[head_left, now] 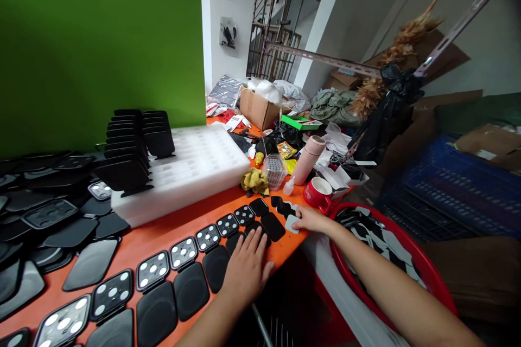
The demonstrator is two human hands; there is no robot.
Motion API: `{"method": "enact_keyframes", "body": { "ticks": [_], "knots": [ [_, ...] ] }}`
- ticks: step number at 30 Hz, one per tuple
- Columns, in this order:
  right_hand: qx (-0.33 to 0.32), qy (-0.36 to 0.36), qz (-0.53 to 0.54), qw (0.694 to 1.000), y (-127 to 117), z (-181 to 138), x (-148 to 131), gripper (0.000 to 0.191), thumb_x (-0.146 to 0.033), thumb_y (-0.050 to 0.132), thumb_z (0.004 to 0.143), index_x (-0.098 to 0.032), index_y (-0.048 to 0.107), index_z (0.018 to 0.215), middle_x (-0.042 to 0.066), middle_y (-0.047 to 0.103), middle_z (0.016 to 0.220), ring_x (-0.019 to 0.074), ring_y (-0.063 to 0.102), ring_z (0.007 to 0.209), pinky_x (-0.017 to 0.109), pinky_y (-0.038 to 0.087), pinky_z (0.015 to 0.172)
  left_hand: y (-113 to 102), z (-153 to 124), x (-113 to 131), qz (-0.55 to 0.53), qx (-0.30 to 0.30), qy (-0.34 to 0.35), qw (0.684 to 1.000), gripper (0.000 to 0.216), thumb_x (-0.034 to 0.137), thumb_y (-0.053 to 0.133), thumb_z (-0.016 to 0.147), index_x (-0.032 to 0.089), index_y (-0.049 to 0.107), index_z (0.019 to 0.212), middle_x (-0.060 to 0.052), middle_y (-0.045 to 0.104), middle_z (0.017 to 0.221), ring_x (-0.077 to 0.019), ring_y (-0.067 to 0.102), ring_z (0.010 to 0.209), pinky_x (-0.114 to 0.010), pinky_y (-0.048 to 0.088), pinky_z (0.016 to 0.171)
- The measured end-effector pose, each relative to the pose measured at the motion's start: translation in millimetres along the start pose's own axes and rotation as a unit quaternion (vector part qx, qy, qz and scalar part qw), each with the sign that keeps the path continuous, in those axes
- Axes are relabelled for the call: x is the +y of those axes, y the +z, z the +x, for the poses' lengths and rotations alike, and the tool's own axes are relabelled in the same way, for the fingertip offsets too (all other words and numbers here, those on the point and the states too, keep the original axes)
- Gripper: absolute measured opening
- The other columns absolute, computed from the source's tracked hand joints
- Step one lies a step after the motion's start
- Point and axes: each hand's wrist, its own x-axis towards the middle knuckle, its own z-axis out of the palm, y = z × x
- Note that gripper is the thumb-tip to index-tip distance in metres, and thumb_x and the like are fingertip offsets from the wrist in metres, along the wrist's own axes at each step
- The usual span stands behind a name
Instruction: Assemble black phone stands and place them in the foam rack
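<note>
A row of hinged black square cases (152, 271) lies opened along the orange table edge, their upper halves dotted with white circles. Over the far end of this row my left hand (246, 260) rests palm down, fingers stretched across the black lower halves. Just beyond it is a plain black square panel (272, 226). My right hand (311, 220), at the table's right edge, pinches a flat black-and-white piece (291, 224). More black parts (285, 207) lie against its fingertips; whether they are joined to that piece is unclear.
A white foam block (195, 160) holds upright black panels (128, 146). Loose black panels (52, 217) pile up at left. A red mug (317, 193), pink bottle (309, 160) and small dropper bottle (288, 186) stand near my right hand. Below right is a red tub (437, 287) of black-and-white pieces.
</note>
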Motion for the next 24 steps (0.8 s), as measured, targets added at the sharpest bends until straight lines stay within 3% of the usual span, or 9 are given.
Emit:
{"method": "enact_keyframes", "body": {
  "ticks": [3, 6, 10, 14, 19, 24],
  "knots": [
    [-0.002, 0.002, 0.012, 1.000, -0.8, -4.2, -0.4, 0.023, -0.037, 0.059, 0.069, -0.017, 0.046, 0.065, -0.004, 0.051, 0.055, 0.0099, 0.046, 0.050, 0.020, 0.029, 0.047, 3.8, -5.7, -5.0, 0.008, -0.013, 0.003, 1.000, 0.058, 0.047, 0.038, 0.085, 0.015, 0.034, 0.133, -0.011, 0.029, 0.141, -0.0280, 0.028, 0.128, -0.048, 0.027, 0.102],
    [0.036, -0.013, 0.007, 0.999, 0.2, -18.8, -6.1, 0.019, -0.032, 0.051, 0.075, -0.017, 0.046, 0.065, 0.000, 0.054, 0.067, 0.0122, 0.049, 0.062, 0.021, 0.031, 0.054, 5.0, -6.6, -6.0, 0.012, -0.016, 0.005, 1.000, 0.057, 0.047, 0.035, 0.086, 0.015, 0.034, 0.133, -0.011, 0.028, 0.141, -0.0270, 0.027, 0.128, -0.047, 0.027, 0.102],
    [0.057, -0.039, -0.008, 0.998, 5.1, -41.1, -11.5, 0.022, -0.037, 0.062, 0.067, -0.019, 0.049, 0.067, 0.002, 0.054, 0.082, 0.0162, 0.049, 0.077, 0.023, 0.030, 0.062, 5.4, -6.7, -5.2, 0.013, -0.014, 0.003, 1.000, 0.057, 0.047, 0.034, 0.086, 0.016, 0.033, 0.134, -0.010, 0.027, 0.142, -0.0264, 0.026, 0.129, -0.047, 0.026, 0.103],
    [0.065, -0.007, -0.006, 0.998, 9.9, -43.3, -3.2, 0.029, -0.043, 0.061, 0.067, -0.019, 0.051, 0.078, 0.004, 0.053, 0.088, 0.0187, 0.050, 0.081, 0.025, 0.031, 0.064, 6.7, -7.7, -5.3, 0.008, -0.005, 0.003, 1.000, 0.057, 0.046, 0.035, 0.085, 0.016, 0.032, 0.134, -0.010, 0.027, 0.142, -0.0265, 0.026, 0.129, -0.047, 0.025, 0.103],
    [0.029, 0.030, 0.017, 0.999, 7.5, -27.8, 8.9, 0.033, -0.041, 0.068, 0.057, -0.018, 0.050, 0.072, 0.001, 0.052, 0.074, 0.0167, 0.049, 0.070, 0.023, 0.030, 0.057, 7.6, -7.2, -5.4, -0.003, 0.001, -0.001, 1.000, 0.058, 0.045, 0.038, 0.085, 0.015, 0.033, 0.134, -0.010, 0.028, 0.142, -0.0271, 0.026, 0.129, -0.047, 0.025, 0.103],
    [-0.042, 0.002, 0.085, 0.995, -15.1, -21.7, 8.2, 0.032, -0.041, 0.064, 0.061, -0.017, 0.044, 0.057, -0.005, 0.043, 0.053, 0.0102, 0.041, 0.052, 0.021, 0.026, 0.049, 7.0, -7.0, -4.5, -0.004, -0.001, 0.000, 1.000, 0.058, 0.046, 0.039, 0.084, 0.014, 0.034, 0.133, -0.011, 0.027, 0.142, -0.0274, 0.025, 0.129, -0.047, 0.024, 0.104]
  ]
}}
